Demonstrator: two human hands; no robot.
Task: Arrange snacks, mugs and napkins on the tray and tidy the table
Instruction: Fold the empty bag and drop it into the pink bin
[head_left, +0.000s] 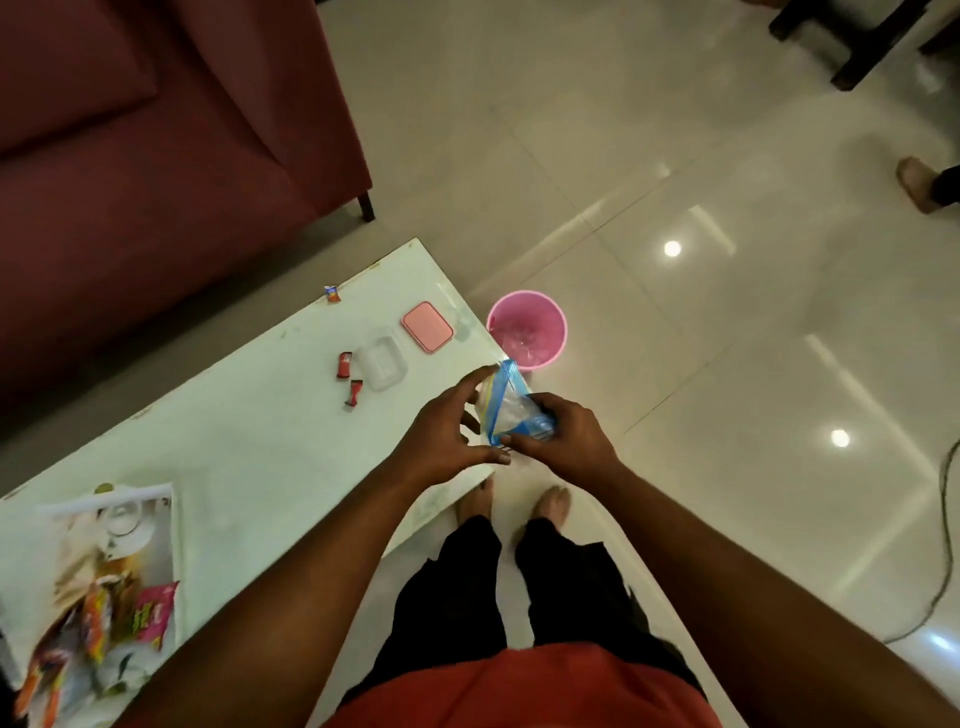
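At frame centre, over the counter (249, 447) corner, the left hand (451, 436) hangs spread and empty just left of the plastic bag (506, 410), which the right hand (566, 441) pinches; its long axis slants toward the pink bin (527, 328) just above.

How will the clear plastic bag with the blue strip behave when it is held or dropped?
The clear plastic bag with the blue strip looks thin and creased, so probably floppy. It seems nearly empty, so likely very light. The right hand pinches it by one end, so it may slip easily.
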